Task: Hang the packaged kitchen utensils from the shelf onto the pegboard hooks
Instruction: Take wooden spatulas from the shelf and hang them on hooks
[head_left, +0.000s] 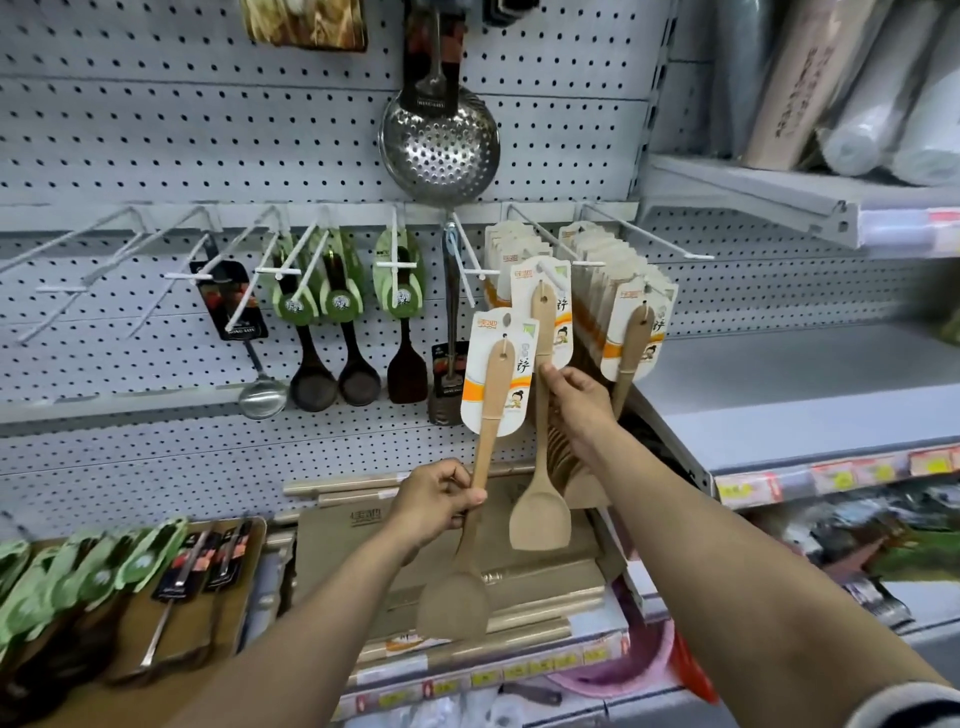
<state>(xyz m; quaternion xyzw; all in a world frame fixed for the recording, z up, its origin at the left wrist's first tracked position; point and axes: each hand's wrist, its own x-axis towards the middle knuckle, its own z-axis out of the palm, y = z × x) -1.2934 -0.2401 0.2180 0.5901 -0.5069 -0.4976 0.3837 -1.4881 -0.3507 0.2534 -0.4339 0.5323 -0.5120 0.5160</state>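
fingers of the right hand (576, 402) pinch a carded wooden spatula (540, 467) at its pegboard hook (553, 278), while the left hand (434, 501) grips a second spatula (485, 452) below, whose card could snag the first and knock it off the hook.

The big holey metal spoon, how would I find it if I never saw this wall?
Look at the grey pegboard wall, above the row of white hooks. The big holey metal spoon hangs there alone, bowl down, over the wooden spatulas that the hands hold. It is the only shiny round bowl full of little holes; the spoons below are dark or wooden.
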